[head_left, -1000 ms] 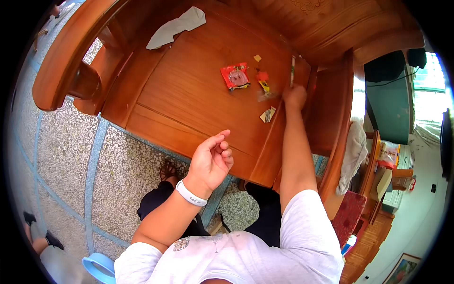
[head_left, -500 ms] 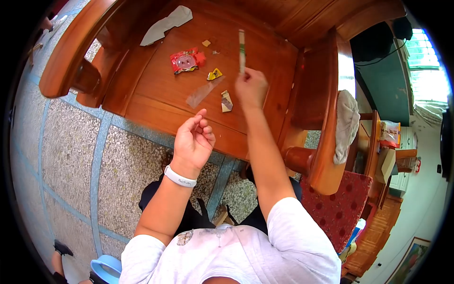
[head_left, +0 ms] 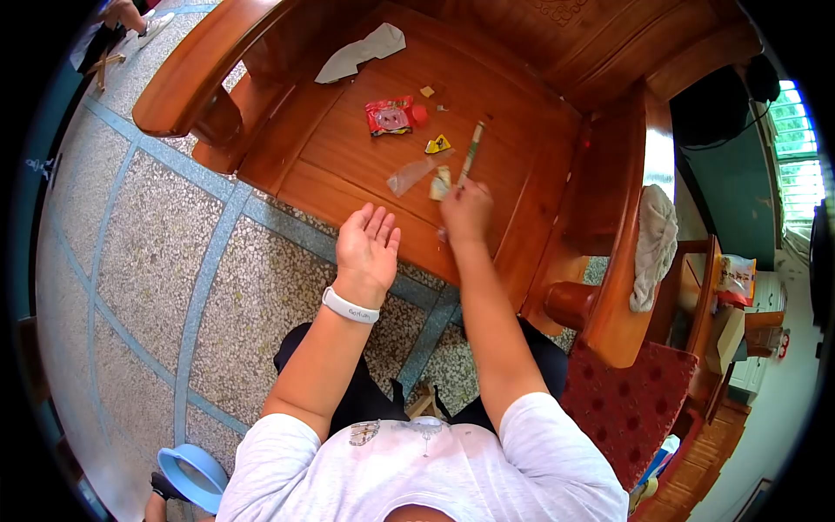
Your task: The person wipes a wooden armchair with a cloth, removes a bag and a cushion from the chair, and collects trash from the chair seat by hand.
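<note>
Right hand [head_left: 467, 211] closed, a thin strip [head_left: 472, 152] is being gripped just right of a crumpled scrap [head_left: 440, 185]; left hand [head_left: 368, 247] open, careful control is seemingly being called for.

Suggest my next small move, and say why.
I'd probably draw the stick toward the left hand, nudging the pale scrap along: the right hand grips the stick beside that scrap, and the left hand is palm up by the front edge of the seat.
</note>
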Available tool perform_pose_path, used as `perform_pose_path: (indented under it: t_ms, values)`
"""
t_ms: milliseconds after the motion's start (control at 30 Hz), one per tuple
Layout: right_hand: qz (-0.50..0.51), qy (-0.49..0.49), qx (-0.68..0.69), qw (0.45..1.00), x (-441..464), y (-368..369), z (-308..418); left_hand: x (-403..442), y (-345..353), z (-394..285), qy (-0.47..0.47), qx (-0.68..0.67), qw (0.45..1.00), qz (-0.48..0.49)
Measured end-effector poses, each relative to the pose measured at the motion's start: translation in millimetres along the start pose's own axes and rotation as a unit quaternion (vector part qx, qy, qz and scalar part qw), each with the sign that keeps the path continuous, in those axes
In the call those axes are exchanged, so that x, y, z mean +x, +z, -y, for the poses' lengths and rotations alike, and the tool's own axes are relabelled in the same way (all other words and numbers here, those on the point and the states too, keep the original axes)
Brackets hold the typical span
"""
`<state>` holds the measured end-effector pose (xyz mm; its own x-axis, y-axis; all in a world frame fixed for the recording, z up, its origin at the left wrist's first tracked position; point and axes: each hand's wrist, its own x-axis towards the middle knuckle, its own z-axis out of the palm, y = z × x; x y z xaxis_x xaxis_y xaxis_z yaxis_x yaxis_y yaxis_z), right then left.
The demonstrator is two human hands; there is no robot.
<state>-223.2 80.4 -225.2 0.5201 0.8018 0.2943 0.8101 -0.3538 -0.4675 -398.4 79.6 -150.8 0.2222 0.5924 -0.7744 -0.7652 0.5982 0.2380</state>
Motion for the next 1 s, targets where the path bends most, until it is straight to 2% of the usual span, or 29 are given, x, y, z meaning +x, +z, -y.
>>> perform_pose_path:
  t_ms: [167, 233, 333, 400, 467, 633, 733, 800, 833, 900, 967, 1000]
  values:
    - [0.000, -0.013, 0.047, 0.999, 33, 51, 55, 1, 7, 2, 0.000, 0.004, 1.000, 0.003]
    - [0.014, -0.121, 0.141, 0.982, 47, 55, 68, 4, 9, 1, -0.007, 0.002, 1.000, 0.003]
    - [0.069, -0.154, 0.114, 0.979, 64, 45, 56, 6, 12, -1, -0.012, -0.005, 1.000, 0.009]
    - [0.003, -0.139, 0.123, 0.983, 68, 25, 32, 7, 13, -2, -0.025, -0.015, 0.999, 0.017]
    - [-0.012, -0.122, 0.081, 0.989, 76, 17, -6, 7, 14, -4, -0.036, -0.026, 0.999, 0.025]
    - [0.045, -0.072, 0.119, 0.989, 97, 6, 39, 12, 15, -8, -0.064, -0.013, 0.997, 0.040]
    - [0.052, -0.130, 0.200, 0.970, 112, 41, 69, 15, 17, -12, -0.057, -0.017, 0.998, 0.029]
    - [-0.024, -0.233, 0.063, 0.970, 121, 73, 69, 15, 18, -14, -0.055, -0.022, 0.998, 0.027]
    - [-0.021, -0.236, 0.067, 0.969, 128, 86, 66, 14, 18, -15, -0.060, -0.022, 0.998, 0.029]
    - [0.118, -0.127, 0.071, 0.982, 143, 92, 57, 15, 17, -18, -0.062, -0.030, 0.997, 0.026]
    - [0.123, -0.140, 0.053, 0.981, 144, 74, 60, 15, 15, -19, -0.069, -0.038, 0.996, 0.033]
    - [0.166, 0.027, 0.296, 0.940, 140, 60, 66, 15, 14, -20, -0.070, -0.043, 0.996, 0.032]
